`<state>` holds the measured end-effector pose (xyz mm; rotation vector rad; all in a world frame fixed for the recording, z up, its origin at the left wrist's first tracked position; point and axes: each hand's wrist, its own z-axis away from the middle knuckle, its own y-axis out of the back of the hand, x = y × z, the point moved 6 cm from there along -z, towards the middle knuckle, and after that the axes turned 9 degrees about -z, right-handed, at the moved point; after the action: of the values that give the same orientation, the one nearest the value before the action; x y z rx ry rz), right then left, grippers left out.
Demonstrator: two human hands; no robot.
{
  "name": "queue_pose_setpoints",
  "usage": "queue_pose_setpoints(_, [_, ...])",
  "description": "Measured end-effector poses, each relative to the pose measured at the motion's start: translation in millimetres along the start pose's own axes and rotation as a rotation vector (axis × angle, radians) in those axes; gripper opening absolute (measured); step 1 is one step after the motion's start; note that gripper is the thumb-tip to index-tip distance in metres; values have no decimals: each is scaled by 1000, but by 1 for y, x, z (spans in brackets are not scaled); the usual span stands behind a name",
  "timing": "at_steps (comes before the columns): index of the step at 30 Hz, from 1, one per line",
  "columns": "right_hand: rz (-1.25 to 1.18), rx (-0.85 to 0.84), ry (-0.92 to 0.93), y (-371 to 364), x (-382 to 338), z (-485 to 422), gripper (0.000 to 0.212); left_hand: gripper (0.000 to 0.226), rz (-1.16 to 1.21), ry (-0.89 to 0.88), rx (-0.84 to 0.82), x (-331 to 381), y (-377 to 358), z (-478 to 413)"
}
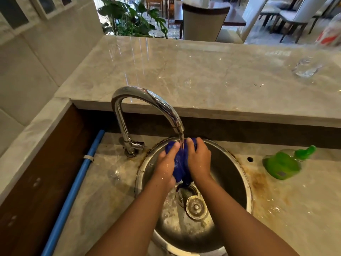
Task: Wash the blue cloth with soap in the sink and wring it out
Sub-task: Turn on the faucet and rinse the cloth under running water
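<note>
Your blue cloth (pixel 180 163) is bunched under the tap (pixel 147 100), at the sink's (pixel 247 182) twelve o'clock side. It is soaked, limp and probably slippery. Your left hand (pixel 167 167) and right hand (pixel 198 161) clasp it, fingers (pixel 174 147) curled round. Take opposite ends for wringing. The soap bottle (pixel 282 164) lies on the bench at three o'clock.

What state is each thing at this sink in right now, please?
blue cloth: wet, bunched up, held over the sink.
faucet: running, stream landing on the blue cloth.
left hand: grips the blue cloth.
right hand: grips the blue cloth.
drain stopper: out of the drain, lying in the basin.
green bottle: lying on its side on the counter, right of the sink.
</note>
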<state>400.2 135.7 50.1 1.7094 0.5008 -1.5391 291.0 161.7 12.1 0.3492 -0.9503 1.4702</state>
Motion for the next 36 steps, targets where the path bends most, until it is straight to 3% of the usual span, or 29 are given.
queue_pose_setpoints(3, [-107, -10, 69, -1, -13, 19, 24, 33, -43, 12, 100, 5, 7, -11])
queue_pose_setpoints(7, [-80, -45, 103, -20, -14, 32, 26, 28, -68, 43, 65, -3, -3, -14])
queue_pose_setpoints(10, [-29, -52, 26, -21, 5, 9, 26, 29, -15, 74, 31, -9, -1, 1])
queue_pose_setpoints(15, [-91, 17, -129, -7, 28, 0, 29, 8, -108, 13, 18, 3, -4, 17])
queue_pose_setpoints(20, [-206, 24, 31, -3, -3, 33, 26, 33, -205, 31, 153, 2, 3, -3])
queue_pose_setpoints(24, [-87, -59, 125, -26, 1, 43, 24, 42, -146, 118, 60, -17, -1, 1])
queue_pose_setpoints(27, [7, -70, 59, -27, 24, 21, 28, 45, -93, 138, 34, -27, 5, 6])
queue_pose_setpoints(31, [-59, -34, -98, -11, 48, 6, 31, 23, -164, 84, -3, -24, 6, 14])
queue_pose_setpoints(36, [-190, 76, -81, 7, 32, 20, 30, 32, -162, 120, 145, -16, 5, -1])
